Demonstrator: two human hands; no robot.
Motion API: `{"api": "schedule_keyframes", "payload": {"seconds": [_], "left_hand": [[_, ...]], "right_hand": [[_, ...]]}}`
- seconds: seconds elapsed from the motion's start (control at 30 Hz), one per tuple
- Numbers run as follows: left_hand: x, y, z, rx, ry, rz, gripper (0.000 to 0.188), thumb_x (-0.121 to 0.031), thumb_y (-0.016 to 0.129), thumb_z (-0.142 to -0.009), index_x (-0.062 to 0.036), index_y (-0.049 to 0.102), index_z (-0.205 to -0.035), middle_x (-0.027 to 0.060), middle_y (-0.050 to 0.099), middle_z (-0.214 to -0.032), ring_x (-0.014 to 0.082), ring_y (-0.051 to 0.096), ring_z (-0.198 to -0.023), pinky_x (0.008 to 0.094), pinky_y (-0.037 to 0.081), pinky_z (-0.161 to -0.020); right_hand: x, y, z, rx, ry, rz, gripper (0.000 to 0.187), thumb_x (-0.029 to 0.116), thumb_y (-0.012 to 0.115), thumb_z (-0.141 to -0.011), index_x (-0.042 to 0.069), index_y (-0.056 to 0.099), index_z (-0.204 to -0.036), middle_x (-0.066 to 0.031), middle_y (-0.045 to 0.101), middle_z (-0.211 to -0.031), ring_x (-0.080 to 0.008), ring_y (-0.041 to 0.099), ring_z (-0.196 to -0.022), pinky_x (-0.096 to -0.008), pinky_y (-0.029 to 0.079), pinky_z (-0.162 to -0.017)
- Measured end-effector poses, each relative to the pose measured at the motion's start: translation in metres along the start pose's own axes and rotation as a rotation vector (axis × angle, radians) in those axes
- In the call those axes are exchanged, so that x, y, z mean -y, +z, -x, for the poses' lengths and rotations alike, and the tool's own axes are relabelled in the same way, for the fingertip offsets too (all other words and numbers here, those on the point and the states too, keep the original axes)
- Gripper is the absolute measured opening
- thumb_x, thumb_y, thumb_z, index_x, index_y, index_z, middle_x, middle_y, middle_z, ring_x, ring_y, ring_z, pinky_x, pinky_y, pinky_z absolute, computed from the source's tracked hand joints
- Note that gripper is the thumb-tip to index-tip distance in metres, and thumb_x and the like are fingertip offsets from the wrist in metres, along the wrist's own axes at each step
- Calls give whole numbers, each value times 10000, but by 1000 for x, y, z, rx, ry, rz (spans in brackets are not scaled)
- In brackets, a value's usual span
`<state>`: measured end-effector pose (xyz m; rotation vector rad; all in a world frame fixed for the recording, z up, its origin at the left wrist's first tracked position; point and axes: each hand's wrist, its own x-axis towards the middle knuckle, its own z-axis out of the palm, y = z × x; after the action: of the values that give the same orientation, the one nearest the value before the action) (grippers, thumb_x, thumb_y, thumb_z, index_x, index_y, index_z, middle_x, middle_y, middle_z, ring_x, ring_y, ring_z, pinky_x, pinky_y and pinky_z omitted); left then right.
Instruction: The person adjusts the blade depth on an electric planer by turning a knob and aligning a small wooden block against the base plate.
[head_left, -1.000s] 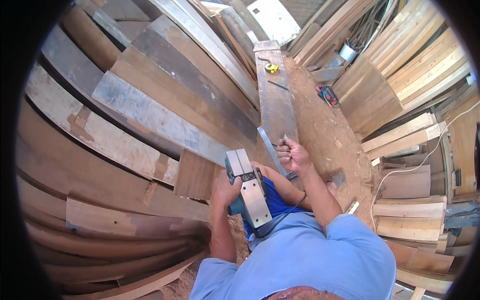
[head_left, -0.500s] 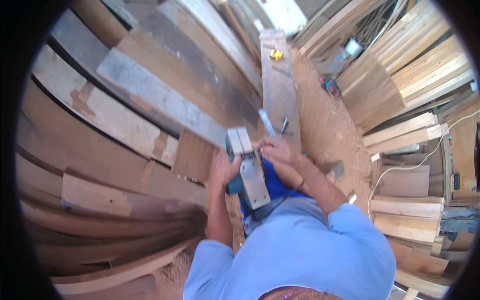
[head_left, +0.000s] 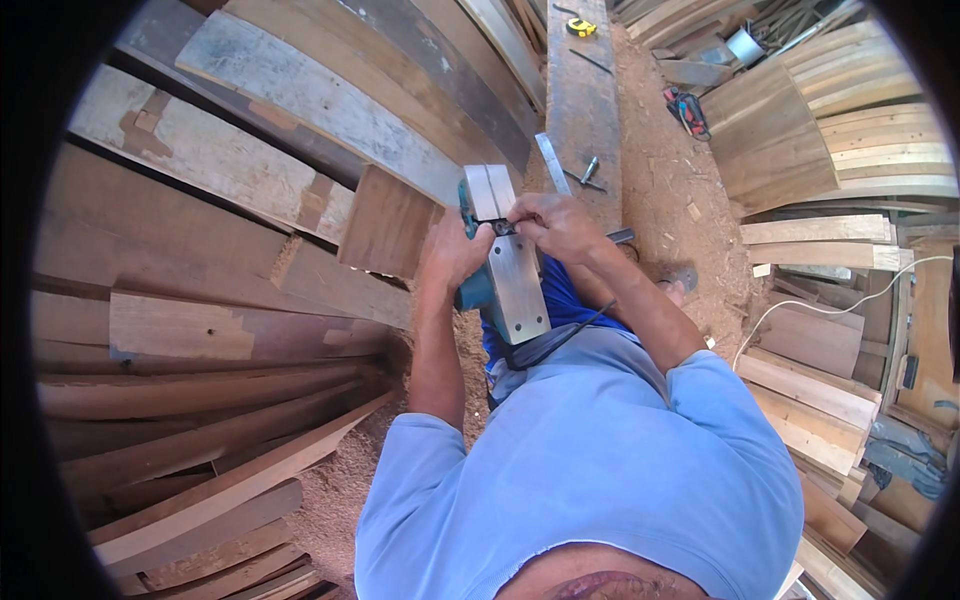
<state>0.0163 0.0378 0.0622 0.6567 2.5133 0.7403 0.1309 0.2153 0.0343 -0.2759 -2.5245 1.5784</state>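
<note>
An electric planer (head_left: 518, 300) with a teal body lies upside down over my lap, its metal sole facing up. My left hand (head_left: 458, 250) is closed around its side, thumb by the gap between the two sole plates. At that gap, where the dark cutter drum (head_left: 500, 228) shows, the fingers of my right hand (head_left: 560, 228) are pinched together; whatever they grip is too small to make out. Just beyond, a T-handled wrench (head_left: 592, 172) and a flat metal strip (head_left: 552, 162) lie on a long wooden bench (head_left: 590, 110).
Farther along the bench is a yellow tape measure (head_left: 580, 27). Long boards (head_left: 250, 150) are stacked on the left, and more timber (head_left: 880, 150) fills the right. A red and black tool (head_left: 686, 112) sits on the shaving-covered floor (head_left: 660, 200). A white cable (head_left: 800, 303) runs at right.
The view has shifted, so the bench and planer appear higher. My right fingers have moved slightly leftward over the planer's cutter gap. My left hand keeps its grip.
</note>
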Motion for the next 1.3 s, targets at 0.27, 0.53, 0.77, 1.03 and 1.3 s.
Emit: {"api": "schedule_keyframes", "payload": {"seconds": [0.27,0.53,0.77,1.03,1.3], "left_hand": [[1,4,-8,23,-4,22,554,-345,618,-851,-4,618,-1287,306,693,-1213,502,632,-1170,550,497,-1006],[12,6,-9,12,-22,-15,568,-399,619,-854,73,619,-1171,347,688,-1129,502,649,-1122,546,499,-979],[8,7,-9,7,-32,-58,559,-404,630,-861,60,623,-1173,339,697,-1123,504,653,-1112,556,499,-977],[4,3,-7,4,-54,-56,554,-412,641,-869,41,626,-1188,330,700,-1130,504,650,-1127,556,502,-982],[5,4,-5,6,-36,-46,577,-434,630,-878,59,610,-1178,353,693,-1137,507,653,-1126,544,503,-979]], "right_hand": [[-6,13,-11,-53,-209,201,154,64,684,-860,31,735,-1001,-170,722,-903,-337,713,-861,-424,558,-782],[2,12,-12,75,-153,268,134,125,654,-875,64,722,-973,-183,716,-956,-407,695,-956,-495,547,-839],[9,13,-18,92,-59,320,139,147,658,-880,58,728,-960,-197,733,-963,-416,701,-976,-520,547,-855],[32,14,-14,73,37,483,219,260,659,-951,43,682,-965,-214,729,-949,-424,709,-948,-531,547,-826],[23,21,-11,-32,56,404,303,335,620,-993,48,697,-935,-210,719,-906,-425,707,-924,-522,541,-798]]}}
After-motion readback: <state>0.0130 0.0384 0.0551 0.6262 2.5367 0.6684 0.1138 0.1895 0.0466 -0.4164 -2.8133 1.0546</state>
